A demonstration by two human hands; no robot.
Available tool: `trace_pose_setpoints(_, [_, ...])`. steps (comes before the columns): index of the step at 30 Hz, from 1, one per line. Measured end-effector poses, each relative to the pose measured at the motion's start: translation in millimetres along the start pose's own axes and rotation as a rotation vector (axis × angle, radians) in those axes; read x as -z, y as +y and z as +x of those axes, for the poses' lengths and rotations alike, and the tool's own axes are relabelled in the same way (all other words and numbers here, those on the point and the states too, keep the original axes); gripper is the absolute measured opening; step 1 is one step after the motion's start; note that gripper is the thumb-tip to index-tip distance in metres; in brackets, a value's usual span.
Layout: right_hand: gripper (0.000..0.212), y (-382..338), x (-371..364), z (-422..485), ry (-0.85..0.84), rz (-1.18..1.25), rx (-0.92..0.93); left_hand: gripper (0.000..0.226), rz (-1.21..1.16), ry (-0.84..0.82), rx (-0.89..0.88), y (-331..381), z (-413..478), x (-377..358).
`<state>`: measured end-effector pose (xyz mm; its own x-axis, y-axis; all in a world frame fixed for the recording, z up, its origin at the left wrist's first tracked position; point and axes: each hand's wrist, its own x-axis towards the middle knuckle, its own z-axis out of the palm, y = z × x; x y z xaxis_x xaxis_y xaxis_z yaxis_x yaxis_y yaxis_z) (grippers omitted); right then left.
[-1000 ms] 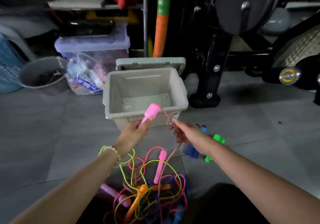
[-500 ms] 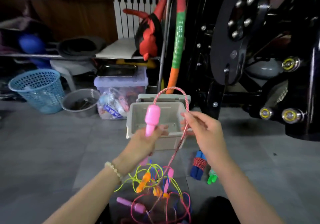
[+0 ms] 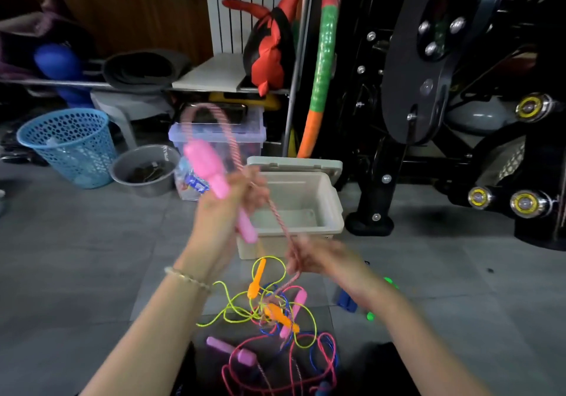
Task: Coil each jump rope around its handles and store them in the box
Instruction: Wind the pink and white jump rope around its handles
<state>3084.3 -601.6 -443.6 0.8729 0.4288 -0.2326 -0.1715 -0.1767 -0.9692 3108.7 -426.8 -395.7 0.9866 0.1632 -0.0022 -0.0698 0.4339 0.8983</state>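
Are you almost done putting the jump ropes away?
Not nearly. The box looks empty, so nothing is stored yet. The left hand holds the pink handles while the right hand grips their striped rope, looped above. A tangled pile of other ropes lies on the floor, uncoiled.

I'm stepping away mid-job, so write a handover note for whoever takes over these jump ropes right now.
Left hand: grips the pink handle, raised in front of the box.
Right hand: pinches that handle's braided rope; the view is blurred.
The rope loops above the handle, and its tail runs down into the tangled pile on the floor.
Box: open, nothing shows inside.
Blue handles and green handles lie by the right forearm, mostly hidden.
Done: nothing stored.
Left: coil this rope, untangle and coil the rest, box them all.
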Motion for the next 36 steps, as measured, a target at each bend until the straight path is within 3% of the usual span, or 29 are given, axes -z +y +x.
trace_pose_setpoints(2, [0.020,10,5,-3,-0.098,-0.252,0.005,0.014,-0.148,0.082,-0.041,14,15,16])
trace_pose_setpoints(3, [0.018,11,6,-3,-0.097,-0.229,0.001,0.015,-0.152,0.113,-0.019,16,19,22])
trace_pose_setpoints(6, [0.018,-8,5,1,0.196,0.133,0.113,0.021,0.144,0.107,0.202,-2,17,23])
trace_pose_setpoints(8, [0.017,-24,9,5,0.384,0.248,0.241,0.018,0.251,-0.078,0.413,-20,4,14])
trace_pose_setpoints(10, [0.014,-26,11,9,0.504,0.204,0.296,0.015,0.315,-0.366,0.588,-35,-9,6])
trace_pose_setpoints(12, [0.018,-19,9,11,0.571,0.046,0.273,0.020,0.462,-0.603,0.602,-46,-20,2])
trace_pose_setpoints(15, [0.026,-11,5,13,0.582,-0.095,0.210,0.011,0.491,-0.619,0.501,-48,-22,-5])
trace_pose_setpoints(18, [0.036,-12,-5,12,0.438,0.110,0.096,0.013,0.318,-0.455,0.453,-36,-17,-9])
trace_pose_setpoints(21, [0.054,-10,-10,11,0.073,0.311,-0.029,0.011,0.207,-0.322,0.373,-23,-9,-8])
trace_pose_setpoints(23, [0.049,-5,-7,7,-0.083,0.185,-0.075,0.009,0.095,-0.144,0.243,-12,3,1])
trace_pose_setpoints(26, [0.023,1,3,0,-0.176,-0.046,-0.050,0.010,-0.032,0.027,0.108,2,22,24])
trace_pose_setpoints(28, [0.016,0,10,1,-0.022,-0.034,-0.005,0.014,0.068,-0.030,0.189,3,21,32])
trace_pose_setpoints(31, [0.015,-8,15,6,0.335,0.115,0.206,0.015,0.277,-0.272,0.475,-17,-3,24])
trace_pose_setpoints(34, [0.016,-12,7,13,0.433,0.086,0.268,0.025,0.360,-0.537,0.581,-45,-28,3])
trace_pose_setpoints(36, [0.028,-4,6,19,0.453,-0.034,0.242,0.017,0.369,-0.576,0.530,-60,-32,-8])
